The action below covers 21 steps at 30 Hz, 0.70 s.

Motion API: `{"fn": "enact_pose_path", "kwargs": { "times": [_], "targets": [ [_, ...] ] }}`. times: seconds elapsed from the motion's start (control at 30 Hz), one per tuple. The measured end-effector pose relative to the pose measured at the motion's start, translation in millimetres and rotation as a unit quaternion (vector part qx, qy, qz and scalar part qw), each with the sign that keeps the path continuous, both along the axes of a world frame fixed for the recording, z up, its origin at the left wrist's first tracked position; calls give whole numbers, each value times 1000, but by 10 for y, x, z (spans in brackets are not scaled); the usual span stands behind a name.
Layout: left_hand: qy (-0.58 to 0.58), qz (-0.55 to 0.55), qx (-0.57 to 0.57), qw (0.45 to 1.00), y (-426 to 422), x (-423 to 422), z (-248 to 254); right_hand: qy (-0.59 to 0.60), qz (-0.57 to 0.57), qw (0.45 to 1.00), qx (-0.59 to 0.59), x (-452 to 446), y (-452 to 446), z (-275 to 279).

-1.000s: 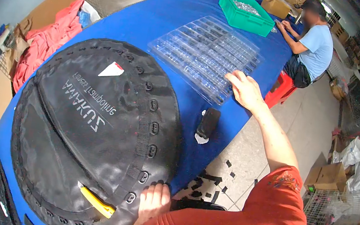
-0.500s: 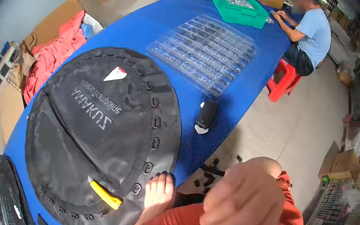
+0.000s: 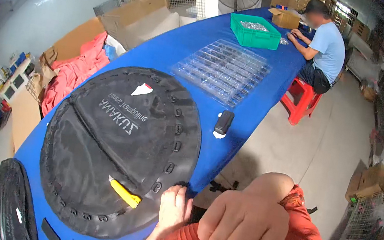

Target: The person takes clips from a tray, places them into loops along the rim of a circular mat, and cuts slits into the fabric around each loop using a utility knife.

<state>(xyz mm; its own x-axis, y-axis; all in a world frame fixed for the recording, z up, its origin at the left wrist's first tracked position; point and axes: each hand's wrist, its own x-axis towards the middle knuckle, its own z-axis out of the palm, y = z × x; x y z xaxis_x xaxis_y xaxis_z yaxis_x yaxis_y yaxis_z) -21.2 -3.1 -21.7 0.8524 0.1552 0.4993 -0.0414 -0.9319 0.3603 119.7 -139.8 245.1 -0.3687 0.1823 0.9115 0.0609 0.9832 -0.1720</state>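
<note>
A round black trampoline mat [image 3: 94, 165] with white lettering and small loops along its border lies on the blue-covered table. My left hand [image 3: 173, 207] is at its near right edge, fingers closed over the rim; the thumb is hidden. A yellow utility knife [image 3: 125, 193] rests on the mat, left of that hand. Close to the camera, above my red clothing, my right hand [image 3: 244, 231] makes a fist with knuckles towards me. Whatever its fingers may hold is hidden. A white tag [image 3: 142, 90] with a red end sits on the mat's far part.
Beyond the mat lie a clear compartment tray [image 3: 225, 70] and a small black object [image 3: 223, 122] on white paper. Farther off stands a green bin [image 3: 254, 34]. A person [image 3: 326, 48] sits on a red stool [image 3: 300, 102]. Another black item [image 3: 13, 200] stands at left.
The view has tilted up, bringing the fan into sight. My right hand, blurred before, is now a sharp fist lower and a little left. My left hand stays at the mat's edge.
</note>
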Motion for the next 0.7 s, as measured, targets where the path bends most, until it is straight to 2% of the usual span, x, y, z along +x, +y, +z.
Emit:
{"fn": "enact_pose_path", "kwargs": {
  "times": [0.27,0.37,0.47,0.53,0.57,0.63,0.67,0.7],
  "targets": [
    [-109,55,-6,993,-26,-564,145,-6,74,997,-19,-640,190,31],
    [-143,73,-33,986,-50,-741,43,-20,104,994,-24,-815,296,37],
    [-131,116,-126,976,-108,-891,118,-32,97,994,-43,-914,304,-61],
    [-129,115,-29,984,-113,-942,157,-40,76,994,-67,-1156,330,-223],
    [-127,116,-33,985,-130,-945,138,182,74,979,48,-1483,436,-373],
    [-137,113,-47,983,-158,-940,94,394,62,904,155,-1503,444,-302],
    [-148,112,-54,981,-179,-924,87,183,93,979,13,-1188,316,-113],
    [-143,112,-58,982,-189,-929,85,75,115,989,-62,-1092,299,-42]
  ]
}}
